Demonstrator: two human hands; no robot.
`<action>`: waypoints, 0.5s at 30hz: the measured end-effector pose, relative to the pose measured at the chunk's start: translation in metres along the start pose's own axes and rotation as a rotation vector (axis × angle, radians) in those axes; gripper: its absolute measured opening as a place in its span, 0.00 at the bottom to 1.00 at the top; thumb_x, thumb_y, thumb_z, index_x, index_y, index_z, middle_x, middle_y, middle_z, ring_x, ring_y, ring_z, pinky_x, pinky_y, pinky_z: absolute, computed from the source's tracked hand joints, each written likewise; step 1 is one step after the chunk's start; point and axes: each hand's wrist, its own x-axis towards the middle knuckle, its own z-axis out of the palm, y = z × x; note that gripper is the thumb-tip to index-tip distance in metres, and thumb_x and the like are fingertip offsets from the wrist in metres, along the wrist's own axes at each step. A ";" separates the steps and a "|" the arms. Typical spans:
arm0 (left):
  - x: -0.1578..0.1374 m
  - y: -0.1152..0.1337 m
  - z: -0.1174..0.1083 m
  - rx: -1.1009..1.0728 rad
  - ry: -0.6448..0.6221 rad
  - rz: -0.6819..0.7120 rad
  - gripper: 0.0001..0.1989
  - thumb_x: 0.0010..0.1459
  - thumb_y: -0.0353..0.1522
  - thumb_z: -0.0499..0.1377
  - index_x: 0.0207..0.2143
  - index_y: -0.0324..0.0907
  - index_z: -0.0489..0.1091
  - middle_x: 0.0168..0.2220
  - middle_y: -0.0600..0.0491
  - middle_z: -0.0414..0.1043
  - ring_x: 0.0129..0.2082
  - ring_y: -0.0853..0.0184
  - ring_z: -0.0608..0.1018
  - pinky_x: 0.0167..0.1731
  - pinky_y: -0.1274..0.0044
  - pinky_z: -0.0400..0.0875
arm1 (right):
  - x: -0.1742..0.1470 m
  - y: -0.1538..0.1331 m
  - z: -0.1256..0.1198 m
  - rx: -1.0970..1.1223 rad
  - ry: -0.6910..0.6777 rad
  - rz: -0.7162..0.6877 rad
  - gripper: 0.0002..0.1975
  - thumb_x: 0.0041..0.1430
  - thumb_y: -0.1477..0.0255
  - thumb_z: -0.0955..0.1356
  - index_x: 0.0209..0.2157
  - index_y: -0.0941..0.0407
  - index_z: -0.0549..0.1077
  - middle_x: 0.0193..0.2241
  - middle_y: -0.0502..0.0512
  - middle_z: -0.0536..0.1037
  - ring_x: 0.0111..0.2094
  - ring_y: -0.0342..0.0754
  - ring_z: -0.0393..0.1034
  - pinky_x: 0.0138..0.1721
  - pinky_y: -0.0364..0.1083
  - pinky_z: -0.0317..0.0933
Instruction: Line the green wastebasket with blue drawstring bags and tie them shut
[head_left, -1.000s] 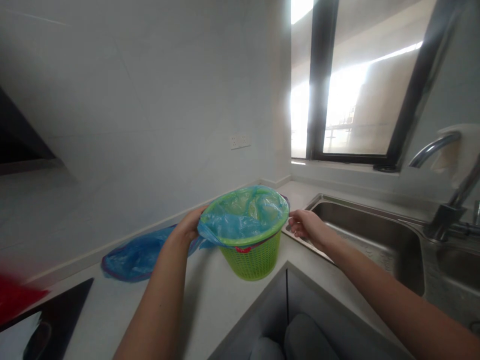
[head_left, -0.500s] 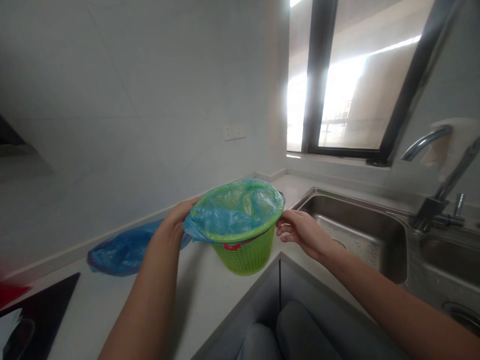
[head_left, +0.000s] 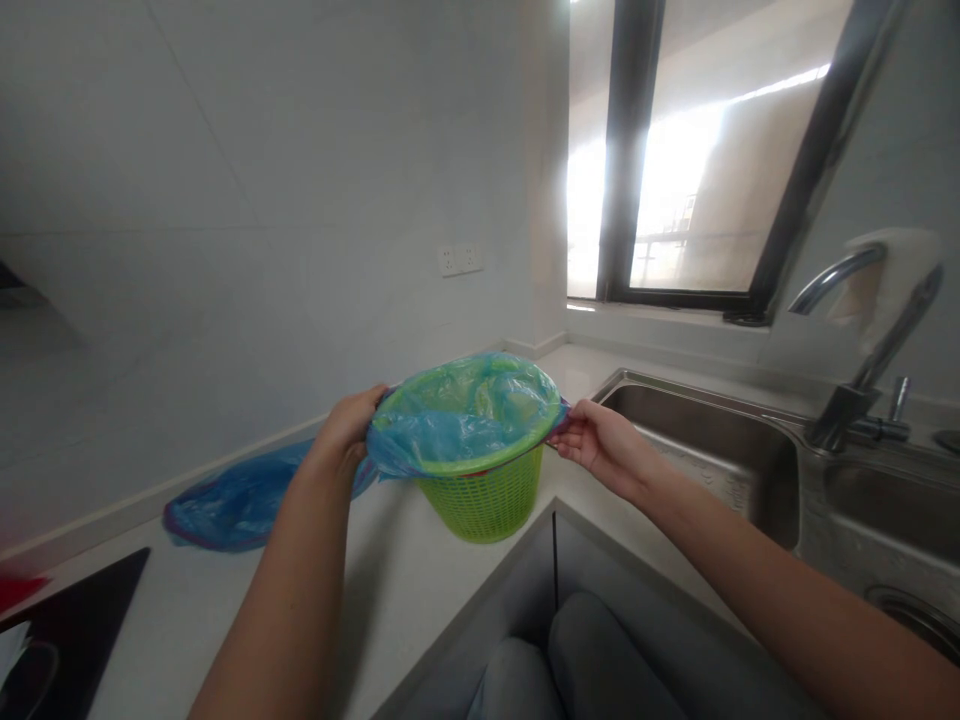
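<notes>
A green plastic basket [head_left: 480, 500] with a mesh wall stands on the counter in front of me. A thin blue plastic bag [head_left: 450, 430] lines it and folds over its rim. My right hand [head_left: 600, 445] pinches the bag's edge at the right side of the rim. At the left side, my left hand [head_left: 349, 425] is closed around the bag's edge by the rim; its fingertips are partly hidden behind the basket. A second blue plastic bag [head_left: 232, 500] lies crumpled on the counter, left of the basket and partly behind my left forearm.
To the right is a steel double sink [head_left: 697, 470] with a chrome faucet [head_left: 847, 400]. A black cooktop [head_left: 82, 630] is at the lower left. Behind the basket, the wall holds power sockets [head_left: 460, 260]. The counter's front edge [head_left: 555, 505] has an inner corner near me.
My right hand, loosely beside the rim before, has taken hold of the bag's edge and pulls it out to the right. The bag now covers more of the rim's right side.
</notes>
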 end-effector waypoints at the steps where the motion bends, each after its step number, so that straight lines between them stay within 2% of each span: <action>1: 0.000 0.001 0.000 0.004 -0.016 -0.014 0.04 0.47 0.29 0.67 0.26 0.37 0.74 0.20 0.48 0.73 0.18 0.63 0.75 0.17 0.77 0.70 | 0.001 -0.001 -0.001 0.003 -0.004 -0.002 0.06 0.57 0.78 0.65 0.28 0.61 0.74 0.26 0.58 0.78 0.25 0.42 0.73 0.28 0.39 0.69; 5: 0.000 0.004 -0.002 0.038 -0.098 0.015 0.07 0.42 0.26 0.67 0.28 0.37 0.73 0.22 0.51 0.74 0.18 0.67 0.73 0.19 0.79 0.70 | 0.003 -0.001 -0.003 -0.062 -0.014 -0.044 0.04 0.58 0.74 0.70 0.32 0.61 0.73 0.25 0.55 0.76 0.23 0.40 0.70 0.26 0.38 0.68; 10: -0.003 0.006 -0.006 0.145 -0.111 0.141 0.15 0.36 0.27 0.69 0.30 0.40 0.71 0.21 0.54 0.71 0.18 0.69 0.70 0.19 0.79 0.64 | 0.003 -0.002 0.002 -0.225 0.073 -0.156 0.13 0.50 0.77 0.75 0.35 0.58 0.68 0.23 0.50 0.75 0.19 0.37 0.64 0.20 0.36 0.60; 13: -0.003 0.007 -0.010 0.271 -0.141 0.291 0.15 0.35 0.30 0.68 0.29 0.40 0.71 0.19 0.57 0.66 0.17 0.71 0.66 0.18 0.80 0.58 | 0.004 -0.011 0.009 -0.492 0.137 -0.241 0.17 0.47 0.80 0.72 0.39 0.56 0.66 0.18 0.46 0.73 0.17 0.39 0.63 0.18 0.38 0.58; 15: -0.002 0.009 -0.012 0.394 -0.144 0.372 0.12 0.37 0.31 0.66 0.29 0.40 0.72 0.19 0.58 0.63 0.17 0.72 0.64 0.18 0.80 0.55 | 0.007 -0.022 0.014 -0.716 0.107 -0.279 0.20 0.45 0.82 0.71 0.41 0.55 0.65 0.15 0.43 0.70 0.16 0.42 0.65 0.18 0.39 0.57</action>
